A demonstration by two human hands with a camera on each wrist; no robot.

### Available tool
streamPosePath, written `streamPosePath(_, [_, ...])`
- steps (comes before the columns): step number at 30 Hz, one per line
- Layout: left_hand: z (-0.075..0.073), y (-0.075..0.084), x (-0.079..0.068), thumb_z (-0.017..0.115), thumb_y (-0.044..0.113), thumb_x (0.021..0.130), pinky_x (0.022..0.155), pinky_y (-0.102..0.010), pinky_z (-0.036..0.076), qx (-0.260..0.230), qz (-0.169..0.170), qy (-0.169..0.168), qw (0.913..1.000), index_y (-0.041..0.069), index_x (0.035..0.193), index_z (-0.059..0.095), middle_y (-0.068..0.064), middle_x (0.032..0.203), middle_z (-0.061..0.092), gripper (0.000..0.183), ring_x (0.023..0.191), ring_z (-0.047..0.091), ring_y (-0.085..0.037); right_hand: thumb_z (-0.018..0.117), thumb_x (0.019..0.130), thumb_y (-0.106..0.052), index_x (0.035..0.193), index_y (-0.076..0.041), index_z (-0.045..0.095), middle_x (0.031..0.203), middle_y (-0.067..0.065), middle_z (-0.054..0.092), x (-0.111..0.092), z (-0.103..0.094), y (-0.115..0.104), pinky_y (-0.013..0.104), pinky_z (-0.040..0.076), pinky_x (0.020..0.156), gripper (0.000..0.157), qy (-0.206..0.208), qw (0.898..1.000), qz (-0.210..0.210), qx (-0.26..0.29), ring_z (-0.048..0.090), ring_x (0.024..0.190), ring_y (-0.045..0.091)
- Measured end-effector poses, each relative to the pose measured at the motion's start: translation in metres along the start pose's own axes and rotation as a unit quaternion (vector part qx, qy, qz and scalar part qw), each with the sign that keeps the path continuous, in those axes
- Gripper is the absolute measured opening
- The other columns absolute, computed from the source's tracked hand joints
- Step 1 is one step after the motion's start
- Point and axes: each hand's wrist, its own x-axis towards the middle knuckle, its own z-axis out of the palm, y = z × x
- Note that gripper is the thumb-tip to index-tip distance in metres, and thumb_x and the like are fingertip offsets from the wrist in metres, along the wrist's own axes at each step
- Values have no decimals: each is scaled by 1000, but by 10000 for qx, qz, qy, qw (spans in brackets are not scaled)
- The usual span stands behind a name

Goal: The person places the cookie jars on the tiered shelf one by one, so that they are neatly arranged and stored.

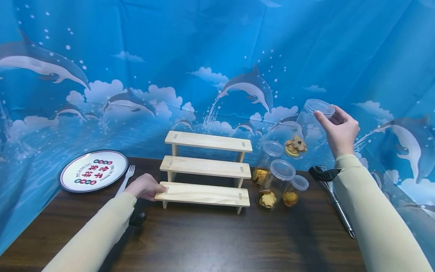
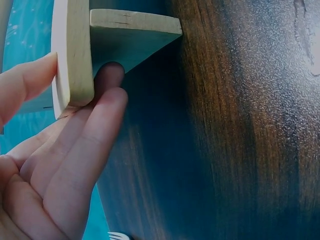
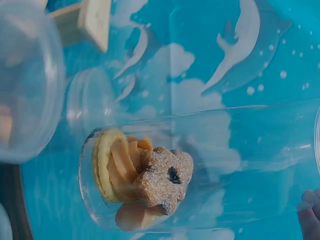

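Observation:
My right hand (image 1: pixel 341 130) holds a tall clear jar (image 1: pixel 306 126) by its lidded top, raised above the other jars. Cookies (image 3: pixel 150 175) lie at the bottom of this jar, one of them sugar-dusted with a dark center. At the left end of a three-tier wooden shelf (image 1: pixel 205 193), my left hand (image 1: pixel 147 187) pinches the lowest board, thumb on top and fingers beneath, as the left wrist view shows. All three tiers are bare. Below the raised jar, three lidded jars with cookies stand on the table: a front jar (image 1: pixel 280 181), a back jar (image 1: pixel 268 158) and a small jar (image 1: pixel 295 190).
To the left lie a white plate (image 1: pixel 93 171) with red lettering and a white fork (image 1: pixel 126 178). A metal whisk (image 1: pixel 340 211) rests at the right, partly behind my right forearm. Behind the dark wooden table (image 1: pixel 204 241) hangs a blue dolphin-print cloth (image 1: pixel 204 56).

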Motion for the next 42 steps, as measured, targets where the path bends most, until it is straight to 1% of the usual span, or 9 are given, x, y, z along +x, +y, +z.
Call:
streamPosePath(2, [0, 0, 0, 70, 16, 84, 65, -31, 58, -40, 2, 27, 10000, -13, 98, 60, -14, 81, 63, 34, 69, 62, -20, 72, 81, -40, 133, -19, 55, 130, 6, 59, 1, 6, -8, 26, 46, 98, 59, -12, 9999, -112, 130, 60, 113, 10])
streamPosePath(6, [1, 0, -2, 70, 15, 83, 64, -31, 58, -99, 44, 82, 9999, -13, 97, 60, -13, 79, 63, 33, 68, 62, -19, 73, 80, -42, 131, -19, 58, 125, 6, 62, 0, 18, -23, 25, 47, 97, 57, -69, 9993, -308, 220, 61, 107, 8])
streamPosePath(10, [3, -2, -3, 70, 15, 84, 65, -32, 58, -152, 62, 123, 9998, -14, 98, 59, -14, 80, 62, 34, 68, 62, -20, 72, 81, -44, 132, -18, 56, 125, 6, 62, -6, 32, -35, 26, 47, 97, 60, -201, 9987, -428, 178, 60, 108, 11])
streamPosePath(12, [3, -3, -3, 70, 15, 84, 65, -33, 58, -189, 48, 147, 9997, -14, 98, 60, -15, 80, 62, 34, 68, 62, -21, 72, 81, -45, 133, -17, 56, 126, 7, 61, -9, 40, -39, 27, 48, 97, 61, -277, 9982, -474, 241, 60, 109, 13])
streamPosePath(20, [4, 0, -3, 70, 16, 84, 66, -33, 58, -163, -97, 227, 9996, -13, 101, 57, -17, 86, 62, 37, 73, 63, -23, 72, 79, -46, 135, -16, 53, 126, 9, 60, -17, 85, -51, 29, 48, 96, 66, -659, 9934, -611, 710, 59, 110, 14])
streamPosePath(23, [5, 1, -1, 71, 16, 83, 66, -33, 58, -155, -150, 253, 9994, -13, 102, 57, -18, 87, 62, 38, 74, 64, -23, 73, 80, -42, 134, -14, 54, 126, 9, 61, -21, 102, -55, 29, 48, 96, 64, -819, 9897, -670, 961, 60, 110, 15])
streamPosePath(26, [7, 0, -1, 71, 16, 83, 65, -33, 58, -207, -184, 273, 9992, -13, 102, 57, -18, 87, 62, 37, 74, 64, -23, 73, 80, -42, 131, -12, 56, 124, 9, 62, -26, 117, -62, 28, 48, 96, 61, -971, 9856, -734, 1173, 62, 110, 15])
streamPosePath(33, [7, 0, -2, 71, 16, 84, 65, -32, 58, -137, -232, 299, 9992, -13, 101, 56, -19, 88, 62, 37, 75, 64, -25, 73, 80, -43, 131, -12, 56, 126, 8, 61, -31, 144, -77, 27, 47, 97, 61, -1195, 9794, -684, 1473, 60, 113, 16])
streamPosePath(42, [7, 2, -4, 71, 15, 83, 65, -33, 58, -45, -152, 301, 9994, -13, 99, 57, -19, 86, 63, 35, 74, 65, -25, 73, 77, -49, 136, -14, 52, 131, 7, 57, -38, 174, -84, 30, 46, 100, 71, -1458, 9780, -366, 1446, 56, 118, 16])
